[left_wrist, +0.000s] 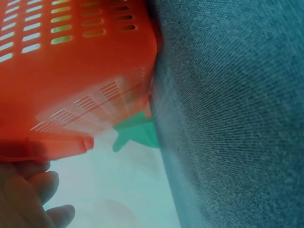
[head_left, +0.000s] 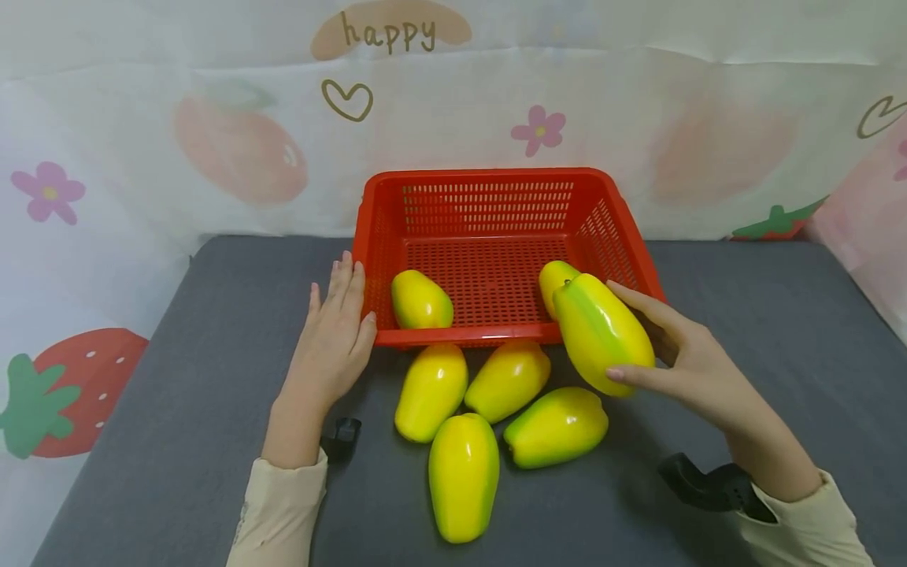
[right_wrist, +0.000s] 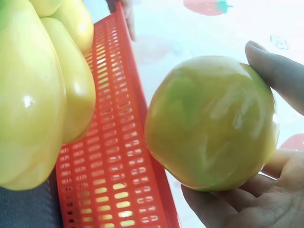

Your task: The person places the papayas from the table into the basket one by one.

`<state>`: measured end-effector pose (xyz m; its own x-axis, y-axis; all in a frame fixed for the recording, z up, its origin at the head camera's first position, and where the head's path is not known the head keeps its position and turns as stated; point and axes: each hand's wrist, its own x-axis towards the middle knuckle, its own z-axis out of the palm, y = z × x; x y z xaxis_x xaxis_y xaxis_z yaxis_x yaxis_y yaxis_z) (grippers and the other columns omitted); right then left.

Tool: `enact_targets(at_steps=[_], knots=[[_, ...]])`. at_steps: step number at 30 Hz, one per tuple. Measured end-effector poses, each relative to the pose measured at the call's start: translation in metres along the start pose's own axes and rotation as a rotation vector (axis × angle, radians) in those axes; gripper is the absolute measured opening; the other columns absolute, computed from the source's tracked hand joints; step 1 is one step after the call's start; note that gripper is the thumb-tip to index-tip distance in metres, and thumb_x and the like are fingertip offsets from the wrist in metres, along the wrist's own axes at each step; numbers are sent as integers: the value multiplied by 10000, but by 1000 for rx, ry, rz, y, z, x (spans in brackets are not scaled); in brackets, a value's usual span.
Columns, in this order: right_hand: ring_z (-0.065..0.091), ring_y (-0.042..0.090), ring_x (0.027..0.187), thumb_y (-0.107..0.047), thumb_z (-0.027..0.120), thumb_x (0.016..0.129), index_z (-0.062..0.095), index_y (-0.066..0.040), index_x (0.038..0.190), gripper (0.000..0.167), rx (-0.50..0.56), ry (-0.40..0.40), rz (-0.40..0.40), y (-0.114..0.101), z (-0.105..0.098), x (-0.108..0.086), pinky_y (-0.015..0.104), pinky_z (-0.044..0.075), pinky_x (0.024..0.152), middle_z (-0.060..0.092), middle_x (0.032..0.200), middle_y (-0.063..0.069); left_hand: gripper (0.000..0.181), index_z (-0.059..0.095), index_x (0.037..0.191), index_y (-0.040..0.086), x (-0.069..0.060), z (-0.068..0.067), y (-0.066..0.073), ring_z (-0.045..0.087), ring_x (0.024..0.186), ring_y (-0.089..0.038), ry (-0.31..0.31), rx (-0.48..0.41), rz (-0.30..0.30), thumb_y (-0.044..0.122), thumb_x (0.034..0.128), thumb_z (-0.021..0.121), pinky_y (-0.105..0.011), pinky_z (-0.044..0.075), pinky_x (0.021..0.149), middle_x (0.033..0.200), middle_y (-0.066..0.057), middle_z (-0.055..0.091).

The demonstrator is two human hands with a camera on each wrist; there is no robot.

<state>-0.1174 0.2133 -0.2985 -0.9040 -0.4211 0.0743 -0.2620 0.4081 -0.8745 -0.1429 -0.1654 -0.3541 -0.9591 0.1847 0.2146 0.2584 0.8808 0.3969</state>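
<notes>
My right hand grips a yellow-green papaya between thumb and fingers, over the front right rim of a red plastic basket. In the right wrist view the held papaya is seen end-on, with fingertips around its side. Against the basket's left side lies my left hand, its fingers fairly straight along the outer wall. Inside the basket, one papaya sits at the front left, and another papaya at the front right is partly hidden behind the held one.
Several papayas lie on the grey cloth in front of the basket, including a nearest one and a right-hand one. A printed white curtain hangs behind the table. Black wrist mounts show at both wrists.
</notes>
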Motion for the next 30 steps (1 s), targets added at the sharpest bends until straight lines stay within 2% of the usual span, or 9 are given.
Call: enact_targets(at_steps=[7, 19, 30], knots=[[517, 88, 1111, -44, 700, 831, 306, -197, 1488, 781, 34, 20, 10, 0, 6, 10, 166, 483, 822, 417, 1409, 111, 612, 178, 1479, -46, -1, -1, 1, 64, 1435, -296, -5, 11, 4, 218, 968, 388, -538, 32, 1125, 1561, -171, 90], [521, 168, 1101, -40, 663, 860, 316, -170, 1483, 725, 189, 44, 9, -5, 18, 30, 212, 505, 832, 420, 1408, 115, 623, 173, 1482, -38, -2, -1, 1, 55, 1436, -291, -6, 26, 3, 223, 969, 411, -530, 29, 1128, 1561, -172, 92], [515, 214, 1107, -107, 676, 863, 300, -178, 1489, 734, 195, 27, 39, -8, 25, 46, 224, 504, 841, 419, 1408, 99, 626, 159, 1486, -34, -2, -1, 0, 40, 1438, -279, -11, 22, 13, 234, 973, 399, -524, 33, 1130, 1563, -170, 82]])
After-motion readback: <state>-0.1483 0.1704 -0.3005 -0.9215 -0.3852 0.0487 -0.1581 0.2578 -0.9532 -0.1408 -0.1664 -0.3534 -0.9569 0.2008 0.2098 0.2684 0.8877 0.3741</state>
